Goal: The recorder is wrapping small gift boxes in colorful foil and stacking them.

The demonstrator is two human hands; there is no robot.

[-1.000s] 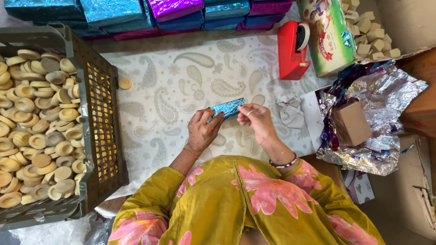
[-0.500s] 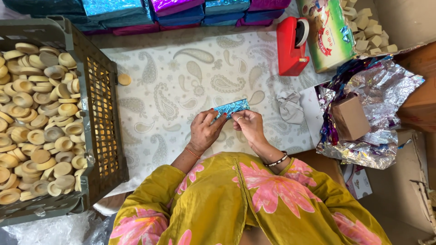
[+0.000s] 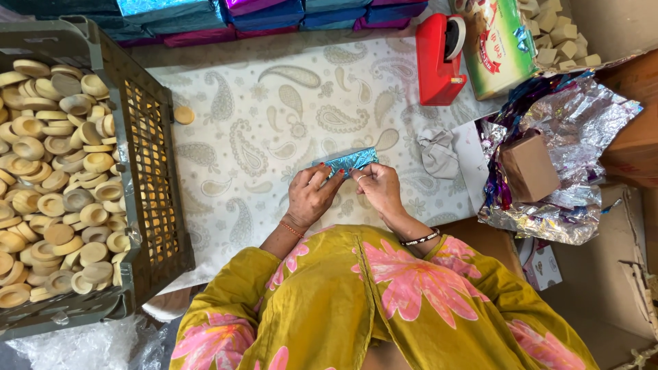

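Both hands, left hand (image 3: 310, 197) and right hand (image 3: 379, 190), are pinching the blue foil packet (image 3: 347, 162) on the patterned bench (image 3: 260, 123). Foil looks light, crinkly, tearable; gripping at folded edges seems best.

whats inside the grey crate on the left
The grey crate is filled with round tan soap discs, heaped to the rim. The lower layers and the crate's floor are covered.
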